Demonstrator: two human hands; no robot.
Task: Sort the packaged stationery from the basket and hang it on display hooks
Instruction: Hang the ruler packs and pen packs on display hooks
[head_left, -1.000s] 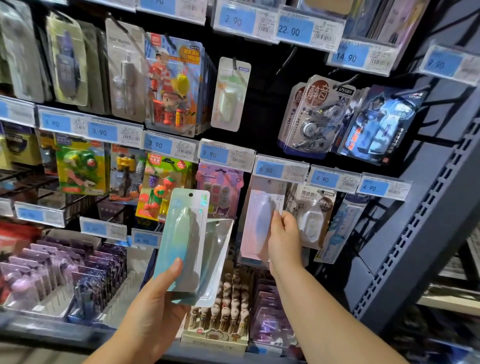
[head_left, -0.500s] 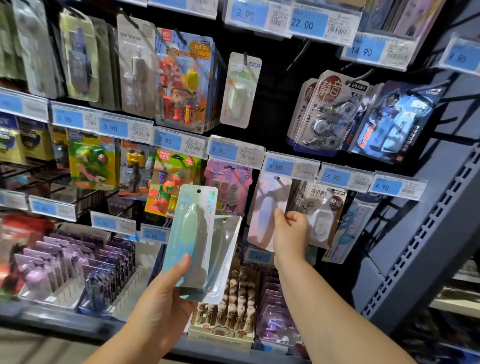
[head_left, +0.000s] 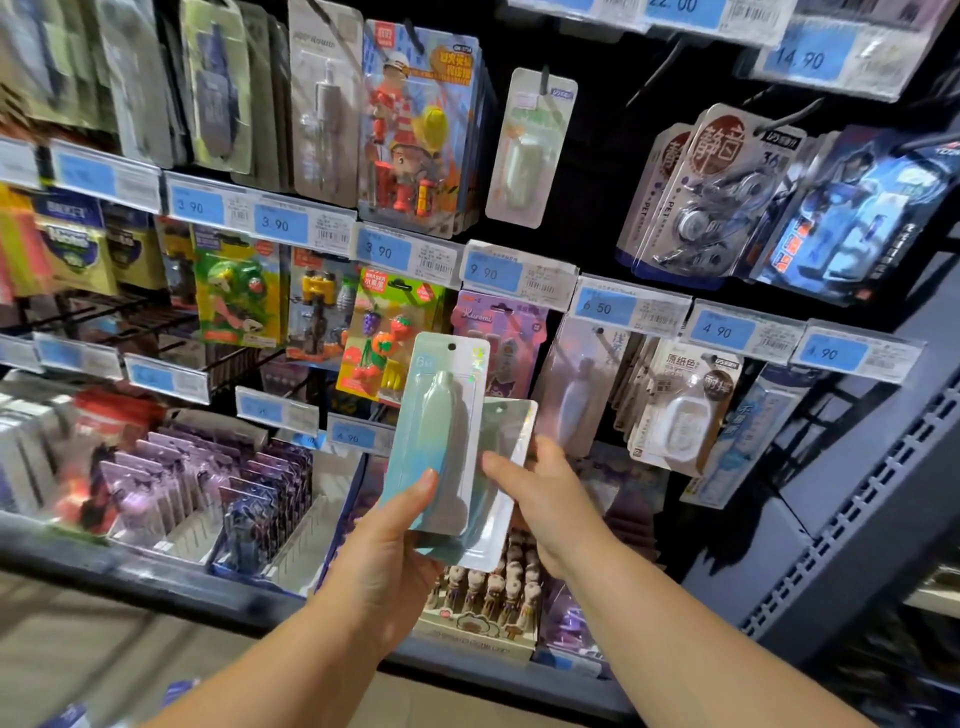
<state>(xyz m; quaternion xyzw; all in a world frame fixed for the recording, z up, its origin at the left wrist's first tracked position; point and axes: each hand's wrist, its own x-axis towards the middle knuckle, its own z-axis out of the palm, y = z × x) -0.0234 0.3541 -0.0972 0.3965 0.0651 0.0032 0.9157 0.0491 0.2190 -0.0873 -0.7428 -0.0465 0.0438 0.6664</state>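
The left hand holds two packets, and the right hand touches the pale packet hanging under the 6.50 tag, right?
No. The head view shows the right hand pinching the rear packet behind the front packet in the left hand; the pale hanging packet is untouched.

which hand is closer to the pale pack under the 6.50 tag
Right. The right hand, pinching the rear pack, is below-left of the pale pack; the left hand, holding the green pack, is farther left.

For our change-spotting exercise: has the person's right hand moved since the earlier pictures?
Yes. The right hand left the hanging pack under the 6.50 price tag and came down and leftward to the rear pack in the left hand.
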